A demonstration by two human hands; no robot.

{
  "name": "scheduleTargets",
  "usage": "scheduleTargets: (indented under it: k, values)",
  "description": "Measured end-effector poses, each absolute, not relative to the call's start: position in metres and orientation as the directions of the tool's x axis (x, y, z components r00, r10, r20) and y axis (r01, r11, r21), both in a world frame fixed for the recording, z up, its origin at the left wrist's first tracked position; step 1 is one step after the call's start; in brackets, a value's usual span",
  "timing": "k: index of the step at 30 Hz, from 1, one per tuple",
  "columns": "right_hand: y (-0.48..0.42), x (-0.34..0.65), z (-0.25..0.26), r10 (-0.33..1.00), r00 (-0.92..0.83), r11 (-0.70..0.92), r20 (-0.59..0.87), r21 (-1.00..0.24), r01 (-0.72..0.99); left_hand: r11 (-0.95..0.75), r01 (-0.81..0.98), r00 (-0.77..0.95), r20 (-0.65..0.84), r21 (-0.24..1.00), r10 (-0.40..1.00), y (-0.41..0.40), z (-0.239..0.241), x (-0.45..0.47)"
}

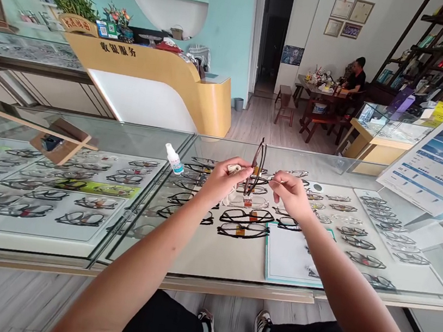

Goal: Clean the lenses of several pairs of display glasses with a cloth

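Over a glass display counter (86, 133) I hold up a pair of dark-framed glasses (257, 165), seen edge-on and upright. My left hand (225, 180) is closed, pinching a pale cloth (234, 169) against the left side of the frame. My right hand (290, 191) is closed, its fingertips pinched on the glasses' right side. A small white spray bottle (174, 159) with a blue label stands on the glass just left of my left hand. Several glasses lie in rows inside the case below.
A white pad with teal border (289, 258) lies on the counter under my right forearm. A wooden mirror stand (60, 140) sits at left, a tilted information board (440, 164) at right. A person sits at a far table (355, 75). A yellow reception desk (154, 85) stands behind.
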State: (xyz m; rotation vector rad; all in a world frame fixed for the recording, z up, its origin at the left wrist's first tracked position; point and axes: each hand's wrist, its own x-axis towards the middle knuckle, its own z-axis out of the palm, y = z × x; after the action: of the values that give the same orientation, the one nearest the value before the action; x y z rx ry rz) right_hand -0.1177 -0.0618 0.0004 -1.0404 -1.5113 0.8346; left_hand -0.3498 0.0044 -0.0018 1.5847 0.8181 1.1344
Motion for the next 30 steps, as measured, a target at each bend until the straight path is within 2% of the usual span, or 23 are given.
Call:
scheduleTargets:
  k: [8,17,24,30]
  values:
    - [-0.062,-0.12,-0.001,0.929,-0.102,0.368,0.356,-0.919,0.14,-0.235,-0.041,0.365,0.234,0.971,0.901,-0.005,-0.003,-0.34]
    - [-0.059,-0.118,-0.002,0.962,-0.036,0.266,0.269,-0.962,-0.068,-0.139,-0.105,0.335,0.166,0.985,0.927,-0.005,-0.006,-0.337]
    - [-0.049,-0.125,-0.014,0.952,-0.104,0.269,0.289,-0.948,-0.173,-0.135,-0.078,0.336,0.154,0.988,0.929,-0.005,-0.008,-0.338]
    - [-0.048,-0.125,-0.017,0.952,-0.129,0.258,0.278,-0.954,-0.151,-0.12,-0.089,0.339,0.143,0.989,0.93,-0.004,-0.007,-0.338]
